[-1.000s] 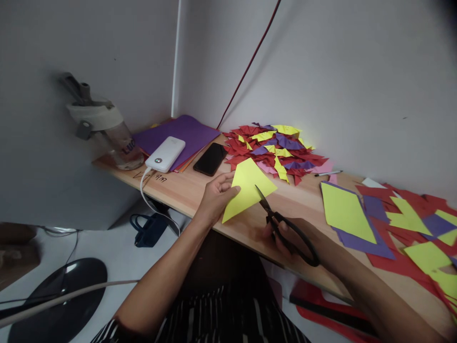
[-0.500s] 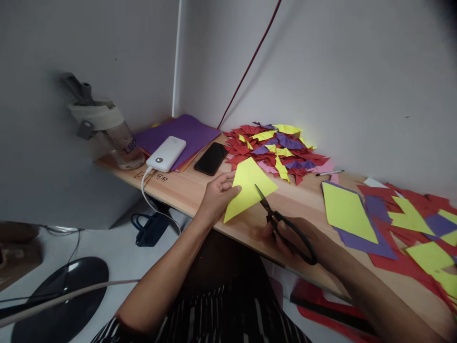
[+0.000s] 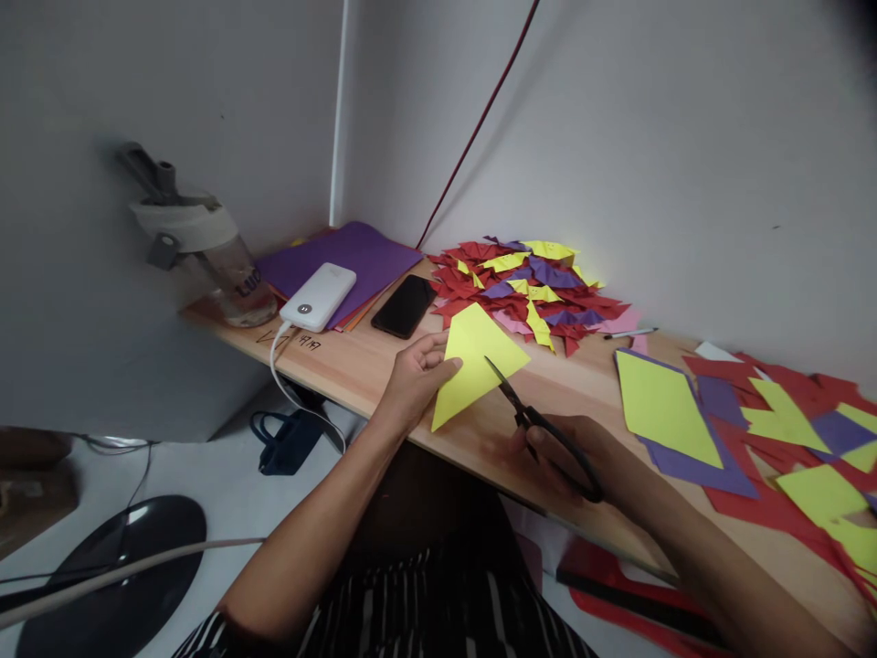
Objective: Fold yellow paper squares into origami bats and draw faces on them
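My left hand [image 3: 419, 379] pinches the yellow sheet [image 3: 476, 366] between thumb and fingers. My right hand [image 3: 572, 452] is curled in the scissors' [image 3: 517, 402] handles, blades at the sheet. Relative to the sheet: sheet above counter [image 3: 343, 361], folded-paper pile [image 3: 527, 288] behind, phone [image 3: 404, 306] and power bank [image 3: 319, 297] left, cut scraps [image 3: 801, 420] right.
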Motion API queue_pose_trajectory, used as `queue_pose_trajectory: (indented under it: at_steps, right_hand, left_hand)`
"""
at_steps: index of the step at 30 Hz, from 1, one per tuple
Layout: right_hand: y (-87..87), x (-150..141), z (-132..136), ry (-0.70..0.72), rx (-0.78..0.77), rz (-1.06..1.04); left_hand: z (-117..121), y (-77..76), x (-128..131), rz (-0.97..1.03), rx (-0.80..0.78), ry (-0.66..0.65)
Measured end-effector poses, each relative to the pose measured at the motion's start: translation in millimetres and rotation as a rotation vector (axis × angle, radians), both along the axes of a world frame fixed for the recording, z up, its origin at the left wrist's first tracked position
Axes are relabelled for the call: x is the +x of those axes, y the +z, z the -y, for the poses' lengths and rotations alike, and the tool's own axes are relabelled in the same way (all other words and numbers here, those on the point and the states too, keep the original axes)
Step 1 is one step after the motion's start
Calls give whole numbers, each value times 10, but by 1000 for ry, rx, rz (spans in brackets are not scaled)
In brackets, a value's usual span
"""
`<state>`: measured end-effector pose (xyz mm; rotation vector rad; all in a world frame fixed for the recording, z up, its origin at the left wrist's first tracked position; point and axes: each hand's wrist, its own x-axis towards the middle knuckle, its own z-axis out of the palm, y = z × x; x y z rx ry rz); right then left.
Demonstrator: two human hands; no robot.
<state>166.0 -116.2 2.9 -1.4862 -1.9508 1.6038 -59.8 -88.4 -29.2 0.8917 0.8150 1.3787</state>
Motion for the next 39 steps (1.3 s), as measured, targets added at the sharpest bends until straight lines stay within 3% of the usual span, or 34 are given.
queue_pose_trajectory:
  at_steps: [7,14,26,33,39]
  right_hand:
    - [67,-56,21,-31,41,71]
    - [2,-14,12,-53,17,61]
    - [195,12,97,145,214,-31]
    - [152,8,65,139,198,-7]
    - [214,31,66,154,163,5]
  left_hand:
    - [9,14,2,-2,16,-11]
    - [11,10,-2,6,13,-28]
    - [51,61,2,8,36,-134]
    - [55,91,2,-4,7,-152]
    - [54,69,-1,-4,27,-165]
